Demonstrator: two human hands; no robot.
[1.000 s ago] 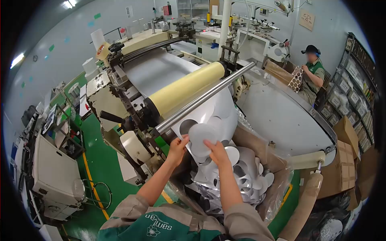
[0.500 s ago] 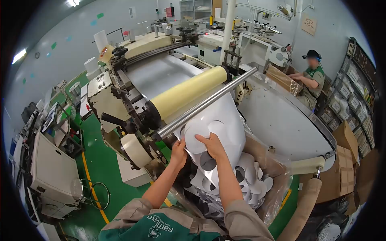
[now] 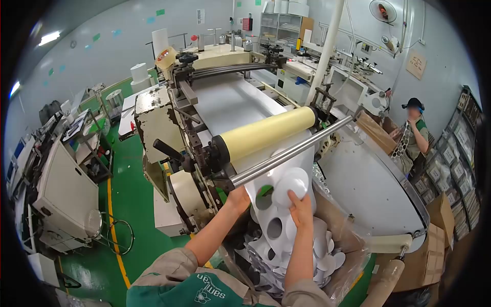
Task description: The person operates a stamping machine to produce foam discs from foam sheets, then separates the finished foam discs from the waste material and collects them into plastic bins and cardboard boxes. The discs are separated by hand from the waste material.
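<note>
Box (image 3: 352,225): below the fingers, scraps inside. Sheet (image 3: 261,217): punched, hanging between the hands. Roller (image 3: 271,134): beyond the fingers. Left hand (image 3: 239,199): at sheet's left edge, fingertips hidden, grip unclear. Right hand (image 3: 302,211): fingers closed on disc (image 3: 289,185), thumb on top.

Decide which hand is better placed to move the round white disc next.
Probably the right hand: its fingers touch the disc, whereas the left hand is at the edge of the white sheet with round holes.
</note>
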